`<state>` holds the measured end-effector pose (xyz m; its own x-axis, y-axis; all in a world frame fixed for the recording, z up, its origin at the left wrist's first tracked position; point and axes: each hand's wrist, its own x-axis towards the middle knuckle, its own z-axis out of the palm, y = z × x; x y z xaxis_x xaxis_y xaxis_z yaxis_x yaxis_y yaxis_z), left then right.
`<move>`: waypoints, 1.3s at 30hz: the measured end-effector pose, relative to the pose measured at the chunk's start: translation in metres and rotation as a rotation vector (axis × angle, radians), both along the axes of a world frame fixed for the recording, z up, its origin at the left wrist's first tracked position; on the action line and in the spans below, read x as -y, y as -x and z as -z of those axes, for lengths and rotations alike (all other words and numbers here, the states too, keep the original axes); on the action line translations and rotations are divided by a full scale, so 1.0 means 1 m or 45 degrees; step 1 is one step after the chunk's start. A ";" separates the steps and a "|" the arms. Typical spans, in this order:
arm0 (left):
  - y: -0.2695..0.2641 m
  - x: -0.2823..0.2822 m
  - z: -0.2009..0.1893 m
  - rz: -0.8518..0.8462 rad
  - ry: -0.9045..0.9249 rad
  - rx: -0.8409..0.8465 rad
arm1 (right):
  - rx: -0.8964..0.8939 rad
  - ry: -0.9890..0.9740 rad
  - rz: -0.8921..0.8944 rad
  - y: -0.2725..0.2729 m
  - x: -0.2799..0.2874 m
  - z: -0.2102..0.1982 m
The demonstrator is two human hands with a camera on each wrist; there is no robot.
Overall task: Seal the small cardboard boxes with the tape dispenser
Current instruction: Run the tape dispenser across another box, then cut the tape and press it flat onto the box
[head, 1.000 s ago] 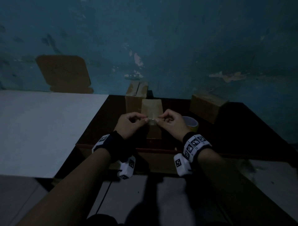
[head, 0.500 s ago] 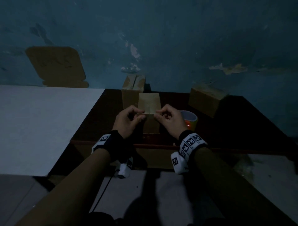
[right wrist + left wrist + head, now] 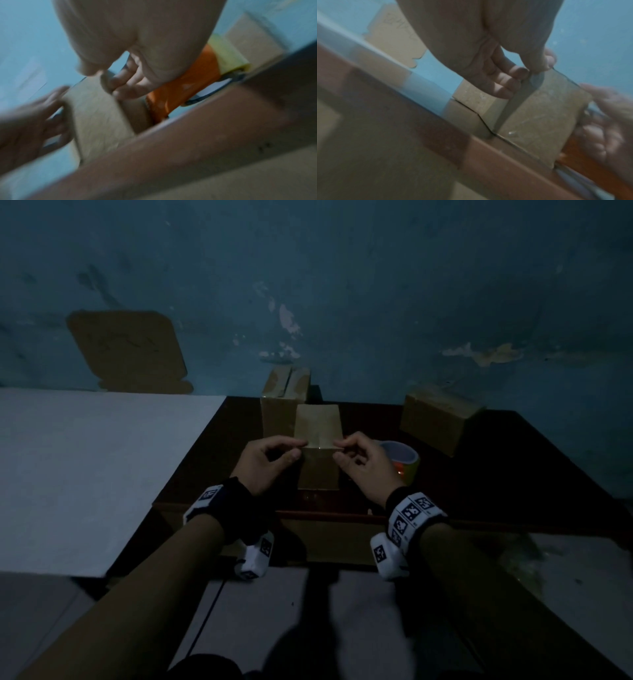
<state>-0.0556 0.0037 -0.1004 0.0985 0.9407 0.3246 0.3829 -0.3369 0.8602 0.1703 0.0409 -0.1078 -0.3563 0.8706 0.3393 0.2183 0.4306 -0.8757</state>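
A small upright cardboard box point(image 3: 318, 470) stands near the front edge of the dark table point(image 3: 513, 474). My left hand point(image 3: 300, 448) and right hand point(image 3: 338, 449) are at its top edge, one on each side. Each pinches an end of a clear tape strip point(image 3: 565, 79) stretched across the top. In the left wrist view the left hand point(image 3: 535, 71) pinches thumb to forefinger at the corner of the box point(image 3: 539, 121). The right wrist view is blurred; there the right hand point(image 3: 106, 79) has its fingers curled at the box point(image 3: 99, 115). The orange tape dispenser point(image 3: 402, 462) with its yellow roll lies just right of my right hand.
A second box point(image 3: 284, 395) stands right behind the first, against the blue wall. A third box point(image 3: 438, 419) sits tilted at the back right. A white board point(image 3: 85, 474) covers the surface to the left. A cardboard sheet point(image 3: 126, 350) leans on the wall.
My fingertips have drawn a little apart, from nearly meeting over the box's top to its two side edges. The box and dispenser have stayed put.
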 end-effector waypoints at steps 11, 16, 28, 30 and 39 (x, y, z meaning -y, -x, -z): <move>-0.015 0.004 -0.003 -0.102 -0.098 -0.152 | 0.144 -0.202 0.136 0.008 0.004 -0.001; -0.016 0.002 -0.001 -0.139 -0.101 -0.174 | 0.114 -0.147 0.155 0.012 0.004 -0.001; -0.016 0.004 -0.016 -0.159 -0.044 -0.393 | 0.213 -0.252 0.221 0.012 0.005 -0.003; -0.016 0.003 -0.023 -0.241 -0.074 -0.454 | 0.196 -0.335 0.250 0.016 0.006 -0.005; -0.025 0.006 -0.062 -0.370 0.142 -1.022 | 0.031 -0.096 -0.032 0.039 0.030 -0.018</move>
<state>-0.0309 -0.0020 -0.0381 0.0092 0.9864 0.1642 0.9474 -0.0611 0.3141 0.1311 0.0113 -0.0901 -0.3870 0.8334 0.3946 0.2275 0.5010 -0.8350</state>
